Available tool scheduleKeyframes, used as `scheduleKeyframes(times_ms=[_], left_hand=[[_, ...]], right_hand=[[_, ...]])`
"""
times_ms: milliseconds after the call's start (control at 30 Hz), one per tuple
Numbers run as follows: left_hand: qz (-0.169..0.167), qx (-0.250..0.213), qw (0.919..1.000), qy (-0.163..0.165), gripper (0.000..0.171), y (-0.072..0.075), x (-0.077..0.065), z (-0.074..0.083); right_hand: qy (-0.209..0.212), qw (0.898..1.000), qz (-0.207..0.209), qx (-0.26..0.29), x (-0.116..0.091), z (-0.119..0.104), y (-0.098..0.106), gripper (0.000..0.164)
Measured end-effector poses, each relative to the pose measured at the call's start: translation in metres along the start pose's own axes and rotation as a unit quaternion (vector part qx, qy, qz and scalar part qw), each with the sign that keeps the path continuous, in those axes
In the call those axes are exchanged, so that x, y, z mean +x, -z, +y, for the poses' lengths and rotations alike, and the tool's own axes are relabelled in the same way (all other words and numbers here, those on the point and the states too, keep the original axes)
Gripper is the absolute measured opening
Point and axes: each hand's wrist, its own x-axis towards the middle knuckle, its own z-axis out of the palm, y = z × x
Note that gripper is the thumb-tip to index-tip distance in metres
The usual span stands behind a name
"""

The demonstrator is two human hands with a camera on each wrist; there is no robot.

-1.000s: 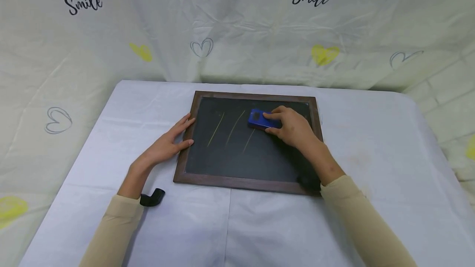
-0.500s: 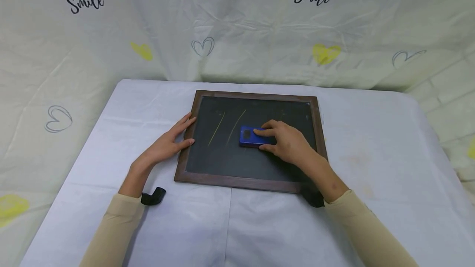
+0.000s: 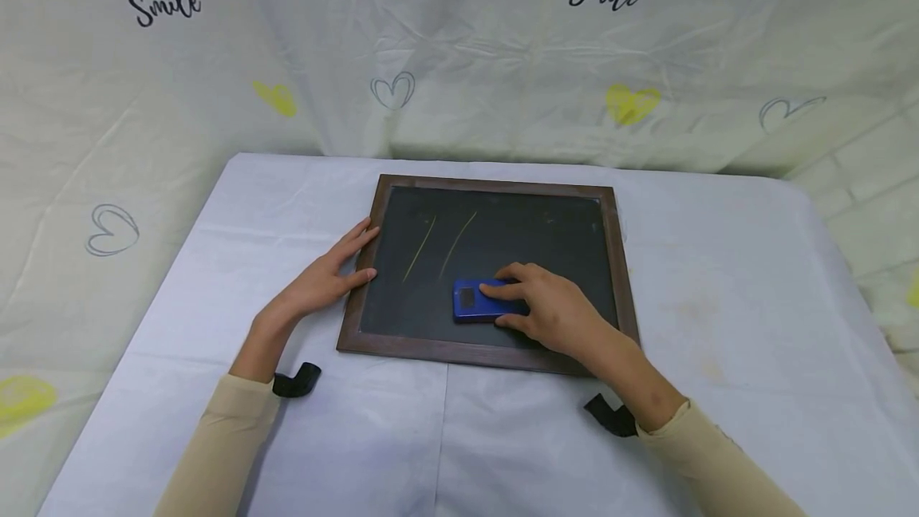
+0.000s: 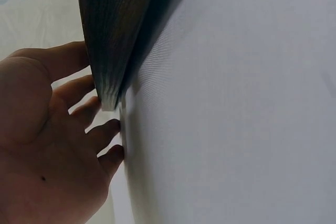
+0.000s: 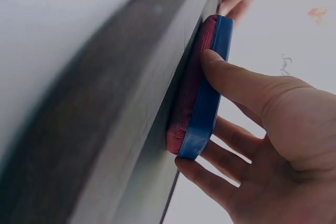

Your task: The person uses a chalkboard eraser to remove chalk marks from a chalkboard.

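A chalkboard [image 3: 424,313] in a brown wooden frame lies on the white-covered table. Two thin yellow chalk lines [image 3: 420,249] run slantwise on its left half. My right hand [image 3: 553,309] grips a blue chalkboard eraser [image 3: 468,301] by its sides, low on the board near the middle. The right wrist view shows the eraser's red fabric underside [image 5: 191,87] against the board, thumb on one side and fingers on the other. My left hand [image 3: 319,282] rests on the frame's left edge with fingers spread and fairly straight; in the left wrist view the fingertips touch the wooden frame [image 4: 113,35].
The white cloth [image 3: 373,437] covers the table around the board. Behind it hangs a pale backdrop [image 3: 488,62] printed with hearts and "Smile". Black straps [image 3: 297,381] stick out at both wrists.
My right hand has drawn the eraser down toward the board's near edge and slightly left. The third chalk line under its path no longer shows. My left hand stays put.
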Motion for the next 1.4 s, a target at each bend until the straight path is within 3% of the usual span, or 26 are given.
scheduleKeyframes(times_ms=[633,1067,1400], left_hand=[[-0.006,-0.009,0.9999,-0.003,0.074,0.001,0.001,0.001],[-0.007,-0.013,0.9999,-0.003,0.074,-0.001,-0.006,-0.003],[-0.006,-0.007,0.9998,-0.016,0.074,0.000,-0.003,0.001]], right_hand=[[0.004,1.000,0.003,-0.019,0.004,0.002,0.003,0.055],[-0.076,0.997,0.003,0.004,0.034,0.035,0.015,0.054],[-0.124,0.992,-0.011,0.016,0.049,0.062,0.034,0.056]])
